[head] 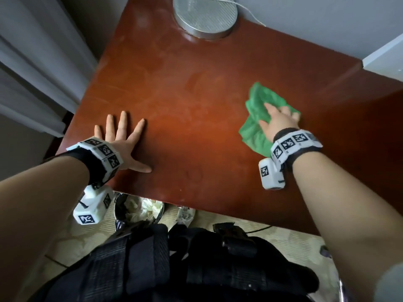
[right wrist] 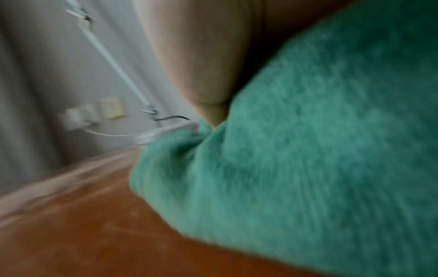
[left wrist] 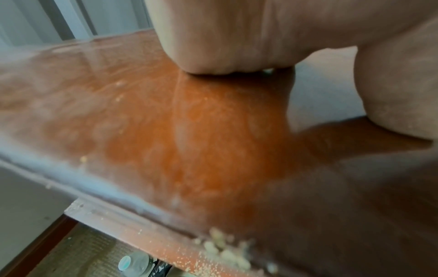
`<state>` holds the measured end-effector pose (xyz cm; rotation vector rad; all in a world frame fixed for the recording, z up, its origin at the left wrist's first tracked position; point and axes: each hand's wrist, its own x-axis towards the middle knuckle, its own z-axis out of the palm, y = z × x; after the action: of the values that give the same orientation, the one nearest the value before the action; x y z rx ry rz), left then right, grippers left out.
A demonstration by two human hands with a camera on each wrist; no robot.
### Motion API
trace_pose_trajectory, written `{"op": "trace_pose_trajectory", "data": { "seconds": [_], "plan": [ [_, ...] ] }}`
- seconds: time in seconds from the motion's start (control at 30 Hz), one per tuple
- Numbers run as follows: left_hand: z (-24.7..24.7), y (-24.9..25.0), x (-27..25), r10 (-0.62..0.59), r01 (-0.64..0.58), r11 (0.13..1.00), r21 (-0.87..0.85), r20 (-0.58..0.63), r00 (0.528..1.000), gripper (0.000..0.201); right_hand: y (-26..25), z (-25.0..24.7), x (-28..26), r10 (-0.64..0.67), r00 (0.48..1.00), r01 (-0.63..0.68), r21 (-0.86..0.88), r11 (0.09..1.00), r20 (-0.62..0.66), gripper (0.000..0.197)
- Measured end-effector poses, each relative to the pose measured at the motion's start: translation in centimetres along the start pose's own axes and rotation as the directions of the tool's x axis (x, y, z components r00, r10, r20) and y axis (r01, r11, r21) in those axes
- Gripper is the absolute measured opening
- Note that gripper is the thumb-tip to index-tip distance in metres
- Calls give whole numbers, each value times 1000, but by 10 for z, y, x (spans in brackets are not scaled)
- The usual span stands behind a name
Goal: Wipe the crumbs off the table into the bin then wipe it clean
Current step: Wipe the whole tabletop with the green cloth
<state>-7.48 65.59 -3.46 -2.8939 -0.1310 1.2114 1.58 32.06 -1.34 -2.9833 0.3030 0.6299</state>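
Note:
On the red-brown wooden table (head: 196,131), my left hand (head: 125,138) lies flat near the front left corner, fingers spread, holding nothing. Farther right, my right hand (head: 278,119) presses down on a crumpled green cloth (head: 256,101), its fingers laid over the cloth. In the blurred right wrist view the green cloth (right wrist: 308,150) bunches under the palm. Pale crumbs (left wrist: 222,247) cling to the table's front edge in the left wrist view, with a few specks on the table top (left wrist: 166,140). Below the front edge stands a bin (head: 139,209) holding crumpled paper.
A round metal disc (head: 205,16) sits at the table's back edge with a white cord (head: 250,14) trailing from it. Wall sockets (right wrist: 94,114) show behind the table. A plastic bottle (left wrist: 134,262) lies on the floor. A white ledge (head: 386,57) borders the right.

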Motion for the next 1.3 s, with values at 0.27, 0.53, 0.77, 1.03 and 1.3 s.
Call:
{"op": "trace_pose_trajectory", "data": {
  "seconds": [0.27,0.53,0.77,1.03,1.3],
  "plan": [
    [2,-14,3,17,-28,990,-140,-85,996,97,-85,42,-66,-605,790,612,-188,768,101,59],
    [-20,-9,15,-81,33,976,-214,-220,972,94,-65,-5,-26,-684,692,706,-16,708,230,44],
    [-26,-15,34,-100,69,982,-177,-170,980,90,-31,-6,45,126,992,-120,199,973,-17,46],
    [-22,-22,38,-75,57,992,-114,-164,984,87,-120,23,-42,-772,521,841,-64,538,364,53],
    [-22,-26,40,-59,44,992,-115,-130,990,89,-63,-37,69,-158,979,163,22,986,-131,48]
  ]
}}
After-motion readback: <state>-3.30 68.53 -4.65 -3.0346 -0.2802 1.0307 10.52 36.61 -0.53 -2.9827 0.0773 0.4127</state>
